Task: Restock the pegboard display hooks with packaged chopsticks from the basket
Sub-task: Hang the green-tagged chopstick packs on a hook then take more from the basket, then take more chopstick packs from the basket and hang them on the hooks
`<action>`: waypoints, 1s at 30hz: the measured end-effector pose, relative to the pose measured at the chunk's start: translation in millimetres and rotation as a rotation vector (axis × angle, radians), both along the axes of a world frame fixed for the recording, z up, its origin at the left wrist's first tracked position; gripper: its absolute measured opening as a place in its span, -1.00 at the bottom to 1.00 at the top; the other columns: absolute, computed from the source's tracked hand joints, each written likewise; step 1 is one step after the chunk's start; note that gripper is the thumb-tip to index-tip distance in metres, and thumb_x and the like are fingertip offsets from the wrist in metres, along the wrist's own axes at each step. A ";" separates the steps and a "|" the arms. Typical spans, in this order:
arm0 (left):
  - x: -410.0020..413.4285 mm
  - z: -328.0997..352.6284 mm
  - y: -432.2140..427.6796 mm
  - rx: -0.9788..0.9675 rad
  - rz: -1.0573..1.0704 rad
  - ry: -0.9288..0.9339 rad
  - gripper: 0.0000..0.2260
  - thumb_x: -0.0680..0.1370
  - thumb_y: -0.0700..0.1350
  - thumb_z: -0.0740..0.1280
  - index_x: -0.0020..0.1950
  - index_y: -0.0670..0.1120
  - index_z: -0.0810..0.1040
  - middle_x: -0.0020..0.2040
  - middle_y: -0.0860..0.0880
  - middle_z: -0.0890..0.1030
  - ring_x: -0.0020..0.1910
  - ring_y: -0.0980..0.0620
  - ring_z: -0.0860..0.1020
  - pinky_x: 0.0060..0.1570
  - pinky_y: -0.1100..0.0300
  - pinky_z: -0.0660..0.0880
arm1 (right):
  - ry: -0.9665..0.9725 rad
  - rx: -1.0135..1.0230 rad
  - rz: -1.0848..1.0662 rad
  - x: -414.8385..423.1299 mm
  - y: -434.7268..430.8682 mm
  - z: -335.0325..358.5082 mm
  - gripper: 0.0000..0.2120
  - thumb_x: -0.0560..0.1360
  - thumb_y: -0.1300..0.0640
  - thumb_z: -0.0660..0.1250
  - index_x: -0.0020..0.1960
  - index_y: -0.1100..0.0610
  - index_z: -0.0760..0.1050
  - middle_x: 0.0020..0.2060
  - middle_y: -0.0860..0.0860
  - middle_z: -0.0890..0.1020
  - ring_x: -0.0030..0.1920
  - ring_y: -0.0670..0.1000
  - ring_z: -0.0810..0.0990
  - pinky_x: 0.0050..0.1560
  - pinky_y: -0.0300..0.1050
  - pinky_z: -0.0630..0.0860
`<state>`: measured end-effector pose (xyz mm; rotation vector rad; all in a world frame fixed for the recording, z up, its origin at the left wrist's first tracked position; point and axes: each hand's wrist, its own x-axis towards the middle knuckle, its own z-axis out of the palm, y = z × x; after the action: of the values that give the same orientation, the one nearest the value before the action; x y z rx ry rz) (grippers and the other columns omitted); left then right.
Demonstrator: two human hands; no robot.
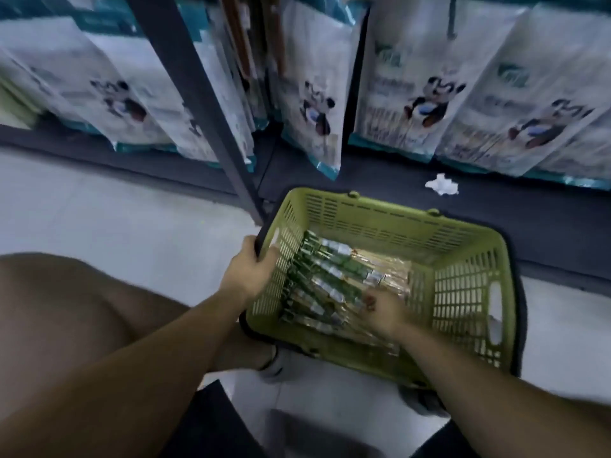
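Left hand [249, 269] grips the basket [380, 226] by its left rim while the right hand [385, 312] sits on the chopstick packs [330, 276] lying left-to-right inside, fingers curled, though blur hides any actual grip.

Materials check
Green slotted matt plastic basket [390, 223]; glossy clear-film chopstick packs [334, 279]; matt dark metal upright [195, 94]; smooth pale floor tiles [99, 206].
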<state>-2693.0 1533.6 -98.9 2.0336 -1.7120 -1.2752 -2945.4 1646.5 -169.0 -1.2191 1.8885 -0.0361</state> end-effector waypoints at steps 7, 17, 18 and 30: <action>-3.3 -21.8 5.2 -0.112 0.075 0.017 -0.73 0.61 0.26 0.22 0.10 0.08 0.40 -0.13 0.05 0.61 -0.18 0.06 0.59 -0.23 0.11 0.49 | 0.103 -0.023 0.181 20.2 -8.6 -39.3 -0.43 0.52 -0.22 0.40 0.42 0.04 0.45 0.29 0.08 0.51 0.23 0.14 0.51 0.11 -0.04 0.50; -2.9 -27.5 4.4 -0.115 0.101 0.012 -0.72 0.57 0.32 0.21 0.05 0.14 0.40 -0.18 0.08 0.60 -0.27 0.18 0.57 -0.33 0.16 0.42 | 0.314 -0.117 0.112 57.2 -21.9 -64.4 -0.20 0.38 -0.18 0.55 0.45 0.11 0.28 0.33 0.15 0.38 0.33 0.19 0.35 0.28 0.10 0.42; -2.6 -28.0 4.0 -0.115 0.104 0.017 -0.74 0.57 0.31 0.22 0.04 0.15 0.40 -0.19 0.08 0.59 -0.27 0.22 0.57 -0.33 0.17 0.40 | 0.313 -0.121 0.132 56.2 -23.3 -64.9 -0.24 0.40 -0.16 0.54 0.44 0.12 0.30 0.33 0.15 0.40 0.33 0.19 0.38 0.27 0.11 0.43; -3.1 -24.6 2.0 -0.101 0.102 0.053 -0.76 0.58 0.26 0.24 -0.04 0.11 0.38 -0.27 0.08 0.55 -0.35 0.23 0.54 -0.35 0.17 0.37 | 0.235 -0.075 0.196 23.8 -28.0 -59.4 -0.74 0.61 0.01 0.33 0.20 0.15 0.55 0.07 0.13 0.59 0.09 0.12 0.53 0.02 -0.04 0.47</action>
<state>-2696.1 1535.7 -123.5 1.9848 -1.5947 -1.1756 -2921.6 1618.5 -228.4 -1.5100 1.9717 0.1489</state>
